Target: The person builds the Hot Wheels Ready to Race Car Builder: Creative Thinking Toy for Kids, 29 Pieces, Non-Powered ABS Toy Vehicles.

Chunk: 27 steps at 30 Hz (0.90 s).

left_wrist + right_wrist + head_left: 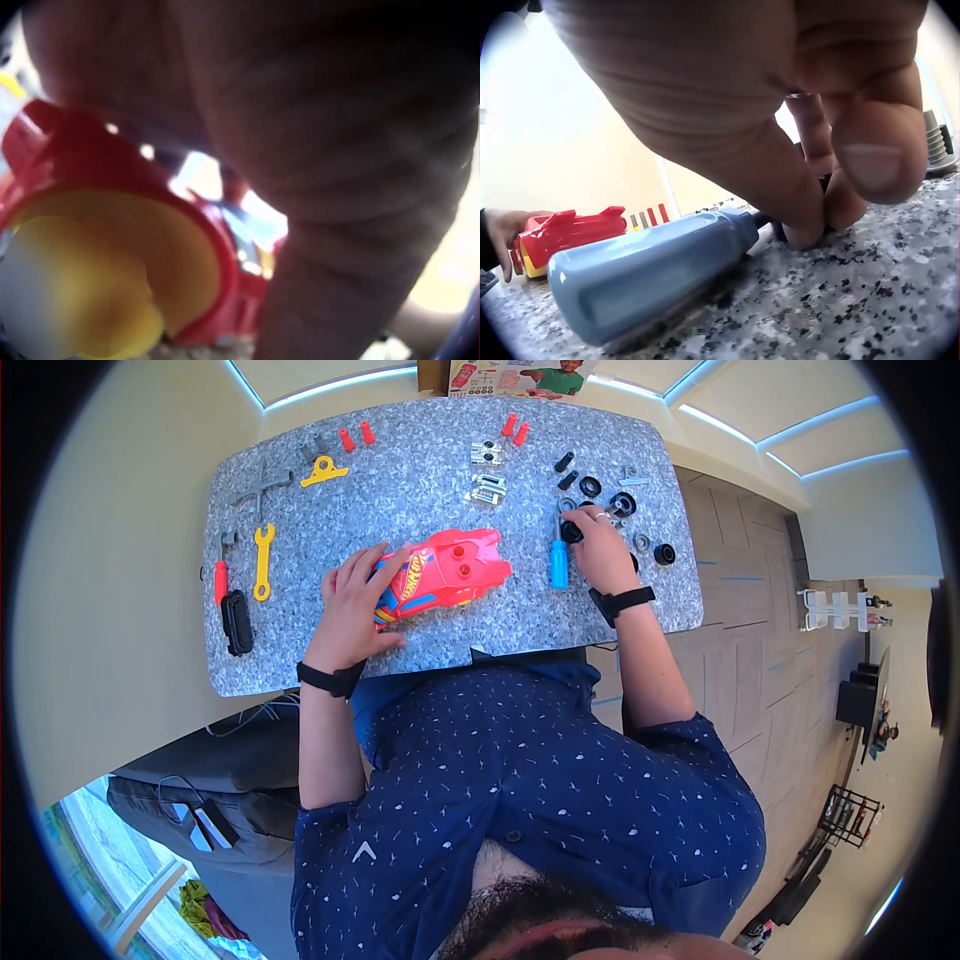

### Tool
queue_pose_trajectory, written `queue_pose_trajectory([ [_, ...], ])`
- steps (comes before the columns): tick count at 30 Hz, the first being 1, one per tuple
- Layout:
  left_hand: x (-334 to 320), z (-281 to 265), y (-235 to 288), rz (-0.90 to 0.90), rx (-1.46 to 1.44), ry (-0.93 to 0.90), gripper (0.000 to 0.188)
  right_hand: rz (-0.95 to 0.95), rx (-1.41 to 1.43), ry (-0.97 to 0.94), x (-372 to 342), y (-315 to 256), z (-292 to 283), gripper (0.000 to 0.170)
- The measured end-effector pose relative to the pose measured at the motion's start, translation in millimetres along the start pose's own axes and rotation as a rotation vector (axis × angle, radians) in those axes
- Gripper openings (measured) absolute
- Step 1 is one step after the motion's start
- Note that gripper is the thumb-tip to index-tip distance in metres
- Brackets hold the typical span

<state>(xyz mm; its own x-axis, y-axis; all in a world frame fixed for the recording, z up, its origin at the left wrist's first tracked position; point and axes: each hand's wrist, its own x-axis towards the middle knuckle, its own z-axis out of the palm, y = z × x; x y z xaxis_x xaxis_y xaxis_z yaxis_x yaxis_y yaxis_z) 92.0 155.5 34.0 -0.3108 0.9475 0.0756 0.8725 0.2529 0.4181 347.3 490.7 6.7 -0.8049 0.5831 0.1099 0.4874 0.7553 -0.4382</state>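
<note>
A red toy car body (455, 568) with blue and yellow decals lies on the speckled table. My left hand (352, 600) rests over its left end, fingers lying along it; the left wrist view shows the car's yellow inside (180, 255) close by. On the right, my right hand (603, 555) pinches a black wheel (571, 532) between thumb and fingertips, low at the tabletop. Most of that wheel is hidden by the fingers in the right wrist view. A blue-handled screwdriver (559, 565) lies just left of this hand, its shaft pointing toward the fingertips.
Several black wheels (622, 504) and grey washers (642, 543) lie around the right hand. Farther left are a yellow wrench (263, 563), a grey cross-shaped tool (262, 487), a red-handled screwdriver (221, 582) and a black case (237, 623). Red pegs (367, 432) stand along the back.
</note>
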Motion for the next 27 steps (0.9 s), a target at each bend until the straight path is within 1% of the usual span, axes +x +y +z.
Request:
queue_pose_trajectory([
  [2, 0.5, 0.0, -2.9, -0.020, -0.024, -0.038, 0.121, -0.010, -0.035, 0.016, -0.4, -1.9, -1.1, 0.047],
  [4, 3.3, -3.3, -1.2, -0.061, -0.034, -0.087, 0.118, 0.038, 0.126, 0.061, -2.4, -11.2, -13.9, 0.050],
  [5, 4.4, -6.2, 0.3, -0.062, -0.100, -0.095, 0.118, 0.061, 0.208, 0.085, -2.6, -18.9, -24.2, 0.052],
  [6, 4.0, -9.2, 2.5, -0.062, -0.166, -0.105, 0.117, 0.009, 0.256, 0.102, -3.5, -26.6, -36.0, 0.050],
  [7, 3.3, -9.9, 4.7, -0.063, -0.235, -0.117, 0.116, 0.027, 0.556, 0.087, -6.5, -27.2, -36.7, 0.048],
  [9, 0.8, -6.8, 4.0, 0.004, -0.352, -0.068, 0.113, 0.069, 1.157, 0.055, -13.9, -30.6, -35.4, 0.044],
  [10, 0.9, -5.6, 3.9, 0.037, -0.409, -0.043, 0.112, 0.048, 1.280, 0.037, -17.9, -33.9, -35.0, 0.045],
  [13, 3.7, -5.6, 5.9, 0.031, -0.533, -0.113, 0.101, -0.091, 1.366, 0.136, -25.8, -38.7, -12.1, 0.054],
  [14, 3.7, -4.4, 4.1, 0.024, -0.596, -0.146, 0.098, -0.089, 1.442, 0.121, -29.9, -44.0, -6.1, 0.059],
  [16, 3.7, -0.9, -0.6, 0.005, -0.724, -0.209, 0.091, -0.055, 1.453, 0.090, -36.5, -60.4, -0.1, 0.057],
  [17, 2.6, 2.9, -3.0, -0.020, -0.815, -0.212, 0.088, -0.038, 1.459, 0.072, -39.6, -67.5, 0.8, 0.057],
  [18, 1.6, 8.3, -4.6, -0.047, -0.907, -0.212, 0.085, -0.008, 1.451, -0.040, -42.8, -71.0, 0.6, 0.057],
  [19, 0.6, 11.8, -4.4, -0.075, -0.999, -0.211, 0.082, -0.035, 1.434, -0.072, -45.8, -75.9, 2.8, 0.056],
  [20, 0.4, 13.8, -3.2, -0.060, -1.024, -0.208, 0.077, -0.062, 1.417, -0.103, -48.1, -83.0, 6.0, 0.055],
  [21, 0.6, 15.7, 0.8, -0.103, -1.057, -0.203, 0.076, -0.090, 1.401, -0.134, -49.8, -91.6, 9.2, 0.054],
  [22, 1.7, 17.4, 5.9, -0.144, -1.088, -0.199, 0.076, -0.134, 1.432, -0.163, -50.3, -104.9, 10.6, 0.049],
  [23, 2.8, 19.1, 8.3, -0.183, -1.119, -0.195, 0.075, -0.212, 1.407, -0.170, -48.2, -115.0, 14.5, 0.047],
  [24, 3.1, 30.0, 4.5, -0.185, -1.120, -0.160, 0.071, -0.289, 1.381, -0.175, -46.1, -124.3, 18.6, 0.044],
  [25, 3.9, 27.3, 8.0, -0.213, -1.161, -0.167, 0.070, -0.364, 1.352, -0.178, -44.8, -133.3, 22.3, 0.042],
  [26, 5.3, 22.9, 13.5, -0.241, -1.201, -0.175, 0.070, -0.320, 1.356, -0.197, -46.0, -143.3, 25.7, 0.039],
  [27, 5.9, 20.7, 17.3, -0.269, -1.242, -0.182, 0.070, -0.401, 1.234, -0.199, -42.8, -147.3, 26.5, 0.039],
])
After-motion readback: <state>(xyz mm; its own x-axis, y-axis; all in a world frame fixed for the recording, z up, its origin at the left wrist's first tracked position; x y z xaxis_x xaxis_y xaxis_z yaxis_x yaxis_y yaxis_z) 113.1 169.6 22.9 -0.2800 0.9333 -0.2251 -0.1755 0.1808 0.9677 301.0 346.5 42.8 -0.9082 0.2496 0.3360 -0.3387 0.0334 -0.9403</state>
